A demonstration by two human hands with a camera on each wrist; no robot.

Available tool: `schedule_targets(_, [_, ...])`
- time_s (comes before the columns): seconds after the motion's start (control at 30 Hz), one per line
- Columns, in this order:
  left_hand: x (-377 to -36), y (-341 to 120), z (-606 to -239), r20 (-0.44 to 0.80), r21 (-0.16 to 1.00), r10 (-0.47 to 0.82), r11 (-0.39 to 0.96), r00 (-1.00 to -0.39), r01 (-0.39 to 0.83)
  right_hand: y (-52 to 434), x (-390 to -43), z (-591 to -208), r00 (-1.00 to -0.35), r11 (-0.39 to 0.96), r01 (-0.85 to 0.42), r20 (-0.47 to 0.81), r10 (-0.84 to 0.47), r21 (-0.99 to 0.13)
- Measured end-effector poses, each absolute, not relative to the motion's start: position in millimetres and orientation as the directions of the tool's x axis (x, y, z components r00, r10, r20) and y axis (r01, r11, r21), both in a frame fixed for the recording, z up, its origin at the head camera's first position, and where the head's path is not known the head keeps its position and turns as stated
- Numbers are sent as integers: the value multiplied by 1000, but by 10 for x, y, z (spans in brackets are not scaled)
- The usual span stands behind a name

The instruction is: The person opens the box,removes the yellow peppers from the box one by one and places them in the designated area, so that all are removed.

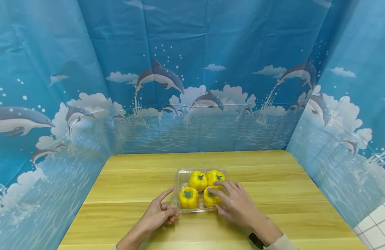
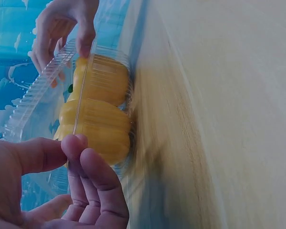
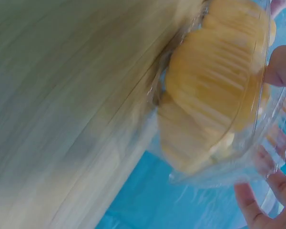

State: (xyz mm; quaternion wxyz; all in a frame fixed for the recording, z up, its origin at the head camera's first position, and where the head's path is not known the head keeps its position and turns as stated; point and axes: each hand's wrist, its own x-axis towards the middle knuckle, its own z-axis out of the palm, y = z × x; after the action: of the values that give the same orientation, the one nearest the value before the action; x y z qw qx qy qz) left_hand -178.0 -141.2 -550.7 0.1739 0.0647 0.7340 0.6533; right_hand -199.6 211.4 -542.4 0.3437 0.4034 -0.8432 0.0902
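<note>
A clear plastic clamshell box (image 1: pixel 183 178) with ridged walls sits on the table, its lid lying over the base. Inside are several yellow bell peppers (image 1: pixel 188 198) with green stems. At the box's front left corner, my left hand (image 1: pixel 158 212) pinches the rim between thumb and fingertips, while its index finger reaches along the left side. My right hand (image 1: pixel 237 203) grips the front right part, thumb at the front rim and bent fingers spread over the lid. In the right wrist view, the right thumb (image 3: pixel 282 67) touches the rim (image 3: pixel 257 112) and other fingers show through the plastic.
The wood-grain table (image 1: pixel 133 180) extends around the box on all sides. A blue curtain (image 1: pixel 192 132) printed with dolphins and clouds hangs behind it and at both sides. A dark band (image 1: pixel 256 240) is on the right wrist. White floor tiles (image 1: pixel 378 217) show at the lower right.
</note>
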Motion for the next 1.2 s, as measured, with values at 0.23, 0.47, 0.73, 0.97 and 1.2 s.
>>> schedule_targets(0.23, [-1798,-1411,-5487,-179,978,336,161,-925,-131,2253,-1960,-5379,-485,663,-748,662,-572,26])
schedule_targets(0.47, [-1813,-1418,-5484,-184,977,335,163,-924,-136,2298,-1934,-5345,-524,633,-771,633,-570,-68])
schedule_targets(0.73, [-1821,-1428,-5482,-165,981,365,154,-916,-115,2298,-1917,-5264,-564,656,-753,569,-599,-56])
schedule_targets(0.97, [-1811,-1488,-5436,-125,980,369,188,-921,-58,2428,-1964,-4984,-559,622,-772,604,-568,-129])
schedule_targets(1.2, [-1777,-1491,-5432,-138,979,381,190,-914,-68,2439,-2000,-4867,-595,625,-758,588,-549,-184])
